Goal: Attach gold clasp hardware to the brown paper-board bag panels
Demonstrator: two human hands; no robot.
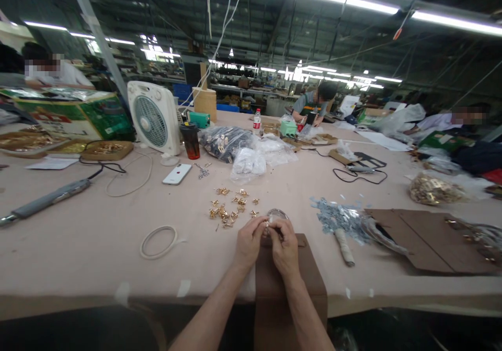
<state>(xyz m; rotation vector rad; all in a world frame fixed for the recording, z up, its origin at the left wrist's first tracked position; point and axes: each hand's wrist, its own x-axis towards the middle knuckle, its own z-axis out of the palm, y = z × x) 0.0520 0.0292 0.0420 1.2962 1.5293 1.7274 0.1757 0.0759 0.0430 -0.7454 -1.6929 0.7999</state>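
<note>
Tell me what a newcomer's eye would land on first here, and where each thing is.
First, the left hand and right hand, fingertips together at a small shiny piece near the far end of a brown panel. Just beyond and to the left, gold-coloured fittings lie scattered; to the right spreads a heap of grey pieces. Farther back on the left stands a white fan.

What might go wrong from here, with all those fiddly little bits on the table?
The small shiny piece at the fingertips of the left hand and right hand could slip and be hard to find.

The brown panel hangs over the table's near edge, so a tug might drag it off.

The loose gold-coloured fittings lie close by the left hand; a careless sweep could scatter them.
</note>
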